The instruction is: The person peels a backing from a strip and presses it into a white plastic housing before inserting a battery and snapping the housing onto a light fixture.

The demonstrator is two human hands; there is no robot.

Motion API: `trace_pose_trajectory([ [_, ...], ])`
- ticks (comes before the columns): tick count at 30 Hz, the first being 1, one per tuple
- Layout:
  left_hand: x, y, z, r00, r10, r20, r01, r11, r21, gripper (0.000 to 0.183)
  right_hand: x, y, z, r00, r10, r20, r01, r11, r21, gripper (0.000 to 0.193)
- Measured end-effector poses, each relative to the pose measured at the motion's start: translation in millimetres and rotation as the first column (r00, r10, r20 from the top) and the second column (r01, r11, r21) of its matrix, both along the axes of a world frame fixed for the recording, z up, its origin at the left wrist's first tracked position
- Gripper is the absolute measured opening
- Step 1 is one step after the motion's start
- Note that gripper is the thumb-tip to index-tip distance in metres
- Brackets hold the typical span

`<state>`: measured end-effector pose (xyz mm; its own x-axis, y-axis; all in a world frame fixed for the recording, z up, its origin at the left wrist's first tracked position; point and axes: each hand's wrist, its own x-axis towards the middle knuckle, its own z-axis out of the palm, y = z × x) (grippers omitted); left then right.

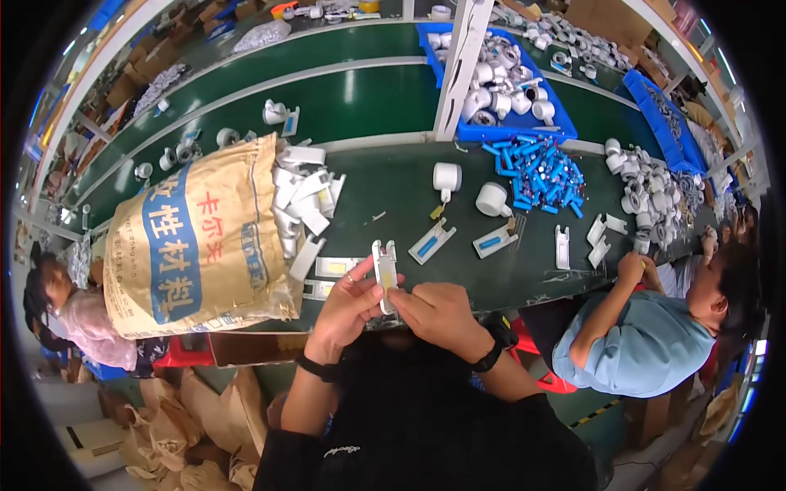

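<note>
Between my hands, over the table's near edge, a white plastic housing (383, 266) with a yellowish panel stands roughly upright. My left hand (347, 309) grips it from the left side. The fingers of my right hand (442, 317) are closed against its lower right side; whether they pinch something small is hidden. Two similar white housings (334, 268) lie flat just left of my left hand. Beyond my hands, two more housings with blue cells (427, 243) lie on the green table, each near a round white lamp head (447, 177).
A large paper sack (221, 237) lies on the left, white housings (307, 192) spilling from its mouth. A heap of blue cells (539, 172) sits ahead, before a blue tray (524, 135) of lamp heads. A post (463, 74) rises there. Another person (643, 331) works at right.
</note>
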<state>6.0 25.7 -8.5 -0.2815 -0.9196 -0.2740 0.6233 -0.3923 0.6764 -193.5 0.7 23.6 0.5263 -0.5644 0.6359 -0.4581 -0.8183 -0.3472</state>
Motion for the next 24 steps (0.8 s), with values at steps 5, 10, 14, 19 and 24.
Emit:
trace_pose_trajectory([
  [5, -8.6, -2.5, 6.9, 1.000, -0.010, 0.008, 0.009, 0.999, 0.047, 0.066, -6.1, 2.8, -4.8, 0.999, -0.018, 0.038, 0.016, 0.999, 0.047, 0.018],
  [10, -8.3, 3.1, -0.4, 0.999, -0.023, 0.039, 0.021, 0.999, 0.041, 0.065, -8.1, 6.2, -9.9, 0.999, 0.006, 0.035, -0.008, 0.999, 0.052, 0.019],
  [14, -11.8, 2.9, 7.6, 0.999, -0.022, 0.048, 0.020, 0.998, 0.053, 0.064, -9.7, 6.5, -12.5, 0.998, -0.005, 0.057, 0.002, 0.998, 0.065, 0.019],
  [19, -16.7, -0.7, 7.0, 0.999, -0.026, 0.042, 0.023, 0.998, 0.063, 0.063, -14.8, 4.6, -10.5, 0.991, -0.045, 0.127, 0.027, 0.989, 0.143, 0.019],
  [24, -24.7, -4.9, 6.0, 0.999, -0.042, 0.022, 0.040, 0.993, 0.112, 0.062, -23.9, 7.0, -13.8, 0.996, -0.044, 0.076, 0.033, 0.989, 0.147, 0.018],
])
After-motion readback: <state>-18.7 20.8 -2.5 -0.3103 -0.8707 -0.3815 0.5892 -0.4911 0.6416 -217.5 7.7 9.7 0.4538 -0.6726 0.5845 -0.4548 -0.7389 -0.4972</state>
